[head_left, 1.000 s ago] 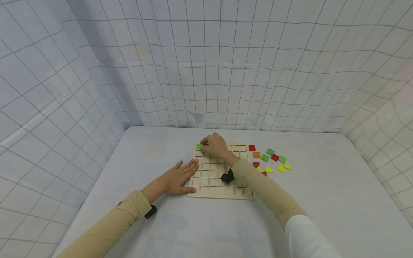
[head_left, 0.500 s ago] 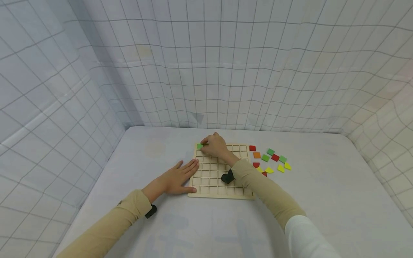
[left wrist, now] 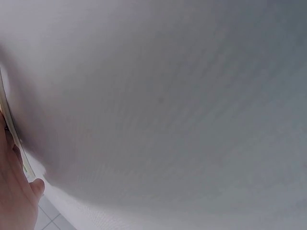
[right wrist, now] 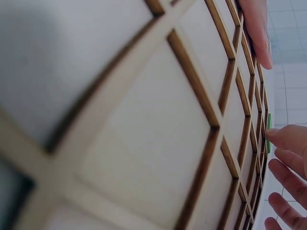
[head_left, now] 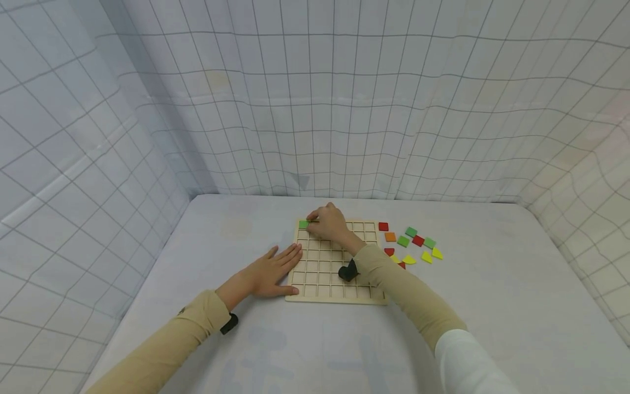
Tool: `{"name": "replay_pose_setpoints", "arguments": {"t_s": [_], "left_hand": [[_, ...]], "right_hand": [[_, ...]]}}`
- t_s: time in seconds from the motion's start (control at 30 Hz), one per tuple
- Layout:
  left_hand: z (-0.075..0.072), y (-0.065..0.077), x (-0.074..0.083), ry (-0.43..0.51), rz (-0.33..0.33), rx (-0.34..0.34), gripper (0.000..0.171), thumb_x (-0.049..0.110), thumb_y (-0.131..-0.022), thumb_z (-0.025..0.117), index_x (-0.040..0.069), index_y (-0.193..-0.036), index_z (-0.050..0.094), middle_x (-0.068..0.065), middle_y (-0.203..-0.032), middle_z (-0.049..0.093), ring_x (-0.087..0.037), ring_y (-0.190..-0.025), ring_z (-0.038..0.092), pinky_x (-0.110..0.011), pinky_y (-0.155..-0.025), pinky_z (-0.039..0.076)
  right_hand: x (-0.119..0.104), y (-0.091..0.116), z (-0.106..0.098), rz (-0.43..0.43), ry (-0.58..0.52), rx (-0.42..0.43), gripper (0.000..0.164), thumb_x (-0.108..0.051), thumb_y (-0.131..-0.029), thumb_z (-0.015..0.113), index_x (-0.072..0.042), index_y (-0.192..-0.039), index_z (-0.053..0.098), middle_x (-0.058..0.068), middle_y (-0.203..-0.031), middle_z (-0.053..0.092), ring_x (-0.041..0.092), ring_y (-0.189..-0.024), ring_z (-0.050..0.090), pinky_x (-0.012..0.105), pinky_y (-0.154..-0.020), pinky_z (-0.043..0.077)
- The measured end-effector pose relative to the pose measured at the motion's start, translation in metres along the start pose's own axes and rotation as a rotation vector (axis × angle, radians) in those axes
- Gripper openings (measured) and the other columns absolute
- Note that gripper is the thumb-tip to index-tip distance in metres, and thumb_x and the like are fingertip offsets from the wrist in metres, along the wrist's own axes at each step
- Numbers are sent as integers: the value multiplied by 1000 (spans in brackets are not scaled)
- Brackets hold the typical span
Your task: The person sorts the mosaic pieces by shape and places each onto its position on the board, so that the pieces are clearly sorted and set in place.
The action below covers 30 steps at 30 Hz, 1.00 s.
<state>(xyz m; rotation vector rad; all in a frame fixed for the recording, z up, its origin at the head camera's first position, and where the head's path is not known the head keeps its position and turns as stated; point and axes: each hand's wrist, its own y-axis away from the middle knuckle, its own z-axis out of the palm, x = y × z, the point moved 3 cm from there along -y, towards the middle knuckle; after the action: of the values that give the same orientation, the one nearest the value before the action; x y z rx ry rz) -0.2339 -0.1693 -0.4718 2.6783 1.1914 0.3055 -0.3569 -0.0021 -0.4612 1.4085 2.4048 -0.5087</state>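
A pale wooden grid board [head_left: 312, 266] lies on the table in the head view. My left hand [head_left: 273, 272] rests with spread fingers on its left edge, the thumb at the near left corner. In the left wrist view only part of the left hand [left wrist: 17, 184] shows at the left. My right hand [head_left: 328, 223] reaches over the board to the far left corner. There its thumb and bent index finger hold a green square tile [head_left: 303, 225] at the corner cell. In the right wrist view the thumb touches the green tile [right wrist: 269, 139]; the other fingers curve loosely.
Right of the board lie red [head_left: 383, 226], orange [head_left: 390, 237] and green squares [head_left: 403, 241], with yellow rounded pieces [head_left: 409, 260] among them. White cloth with a line grid [head_left: 344, 109] hangs behind and at both sides. My right forearm [head_left: 408, 290] crosses the board.
Both hands keep their places; the green tile stays at the corner under my right fingers. The head view has shifted very slightly.
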Motion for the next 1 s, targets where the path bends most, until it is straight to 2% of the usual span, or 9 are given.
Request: {"name": "replay_pose_setpoints", "arguments": {"t_s": [0.43,0.7,1.0], "left_hand": [[2,-3,-1,-24,-8,-9,94,70,-91,36,9,-155,6,-7,-163,0,-23,-151,2,-55,-119,11],[-1,-3,-1,-29,-11,-8,93,70,-92,37,8,-155,8,-8,-163,2,-24,-151,3,-55,-119,11],[6,-5,-4,-15,-22,-24,95,71,-91,36,9,-155,6,-8,-163,-1,-24,-151,2,-56,-119,10]], "right_hand": [[4,1,-3,-5,-42,6,25,-25,-85,71,-13,-108,75,3,-105,73,25,-100,56,39,-83,50],[11,7,-17,-8,-21,63,24,-26,-86,73,-15,-107,75,2,-103,73,25,-100,57,40,-83,51],[23,19,-34,-28,-56,137,23,-23,-84,75,-12,-105,76,5,-103,74,26,-96,57,40,-83,50]]}}
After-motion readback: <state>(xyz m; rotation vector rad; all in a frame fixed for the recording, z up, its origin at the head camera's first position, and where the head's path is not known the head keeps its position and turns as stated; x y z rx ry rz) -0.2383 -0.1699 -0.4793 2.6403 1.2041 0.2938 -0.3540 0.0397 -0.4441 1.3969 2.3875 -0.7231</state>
